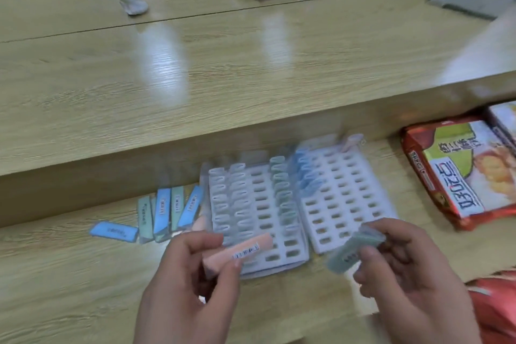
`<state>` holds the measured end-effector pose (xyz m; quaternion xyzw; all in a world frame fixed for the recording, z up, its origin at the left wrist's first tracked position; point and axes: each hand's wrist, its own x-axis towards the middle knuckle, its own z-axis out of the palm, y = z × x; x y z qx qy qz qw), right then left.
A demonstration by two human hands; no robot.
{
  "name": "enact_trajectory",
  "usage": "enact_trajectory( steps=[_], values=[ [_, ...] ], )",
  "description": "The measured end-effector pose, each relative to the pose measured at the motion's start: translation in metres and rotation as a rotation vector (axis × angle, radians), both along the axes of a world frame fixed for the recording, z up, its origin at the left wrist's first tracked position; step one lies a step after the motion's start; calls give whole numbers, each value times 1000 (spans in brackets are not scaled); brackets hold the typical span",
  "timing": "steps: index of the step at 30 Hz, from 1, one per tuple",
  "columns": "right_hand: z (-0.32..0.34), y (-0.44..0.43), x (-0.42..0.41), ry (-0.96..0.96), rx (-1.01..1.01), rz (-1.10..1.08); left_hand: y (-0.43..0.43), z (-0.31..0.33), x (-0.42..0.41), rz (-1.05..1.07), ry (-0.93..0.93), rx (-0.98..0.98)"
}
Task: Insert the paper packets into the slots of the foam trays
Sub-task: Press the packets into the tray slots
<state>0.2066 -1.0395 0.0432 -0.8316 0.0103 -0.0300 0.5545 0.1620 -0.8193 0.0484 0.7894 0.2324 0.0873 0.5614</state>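
The left hand (192, 274) pinches a long pink paper packet (240, 251) with a small white label. The right hand (405, 268) holds a grey-green paper packet (351, 253). Both are just above two white foam trays, the left tray (275, 267) and the right tray (315, 234), which lie side by side on a light wooden table (83, 274). Some slots already have packets standing in them: a green row (282, 193) and a blue row (307, 173). A little pile of blue and green packets (167, 212) lies left of the trays. A red snack bag (460, 170) lies to the right.
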Motion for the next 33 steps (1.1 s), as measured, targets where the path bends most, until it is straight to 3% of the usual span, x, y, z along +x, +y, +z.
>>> enact_trajectory(
  steps=[7,16,24,33],
  values=[
    [-9,-32,21,-49,-79,-62,-35,6,38,-41,-105,115],
    [-25,-50,42,-48,23,-32,-100,2,136,-224,-245,484],
    [-44,-61,60,11,14,-19,-136,-16,190,-326,-156,574],
    [-58,-60,59,15,57,-118,-139,-22,197,-411,-216,857]
  ],
)
